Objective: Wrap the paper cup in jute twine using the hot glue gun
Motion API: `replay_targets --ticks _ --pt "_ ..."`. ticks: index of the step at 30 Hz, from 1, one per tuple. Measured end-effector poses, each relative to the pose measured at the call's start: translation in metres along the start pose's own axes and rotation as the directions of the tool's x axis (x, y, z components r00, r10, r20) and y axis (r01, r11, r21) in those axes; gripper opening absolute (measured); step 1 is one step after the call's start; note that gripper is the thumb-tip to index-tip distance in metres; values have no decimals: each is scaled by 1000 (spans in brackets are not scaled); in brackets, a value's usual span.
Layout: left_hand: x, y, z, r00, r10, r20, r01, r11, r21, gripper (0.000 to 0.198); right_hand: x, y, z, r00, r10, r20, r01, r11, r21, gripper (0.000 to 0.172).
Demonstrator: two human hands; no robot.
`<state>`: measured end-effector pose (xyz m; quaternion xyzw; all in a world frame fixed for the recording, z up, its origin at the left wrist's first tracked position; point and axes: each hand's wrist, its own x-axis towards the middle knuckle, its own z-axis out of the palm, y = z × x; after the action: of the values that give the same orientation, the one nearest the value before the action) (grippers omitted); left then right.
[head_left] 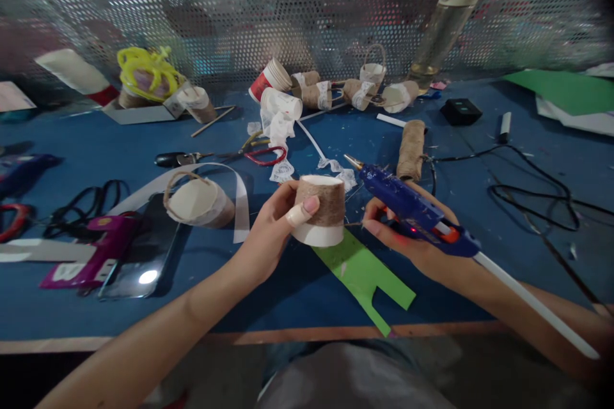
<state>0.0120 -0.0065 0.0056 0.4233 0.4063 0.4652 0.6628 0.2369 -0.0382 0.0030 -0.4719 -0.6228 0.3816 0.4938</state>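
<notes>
Head camera looks down on the blue table (480, 140). Right hand (417, 246) is closed around the blue glue gun (407, 204), nozzle aimed left toward the twine-wrapped cup (320, 208), which the left hand (268, 230) grips just beside it, above a green paper cutout (359, 268). The hands are apart, cup between them.

Blue worktable (86, 137) fills most of the frame, w/ a bare wood edge strip (311, 334) along the bottom. Behind it, across the top, a perforated metal screen (240, 6) stands as back wall; blurred pink, white & teal lights show thru the holes. Light is dim & cool overall, brightest at upper centre, w/ the upper right corner going dark.
</notes>
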Motion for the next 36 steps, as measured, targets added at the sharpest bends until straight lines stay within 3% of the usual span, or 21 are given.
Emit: replay_targets --ticks 17,24,31,36 --pt "-3 -2 0 993 -98 71 102 993 -58 37 2 3 1 997 79 -7 -78 995 63 18" --pt "-4 -4 0 991 -114 76 119 992 -53 35 -1 14 3 991 129 36 -133 981 140 20" --pt "-3 -5 1 989 -125 80 127 992 -13 36 -3 25 7 990 144 -1 -143 982 127 21" --pt "-3 -4 -1 978 -133 159 137 991 -13 40 -1 27 10 989 145 10 -144 972 183 21"
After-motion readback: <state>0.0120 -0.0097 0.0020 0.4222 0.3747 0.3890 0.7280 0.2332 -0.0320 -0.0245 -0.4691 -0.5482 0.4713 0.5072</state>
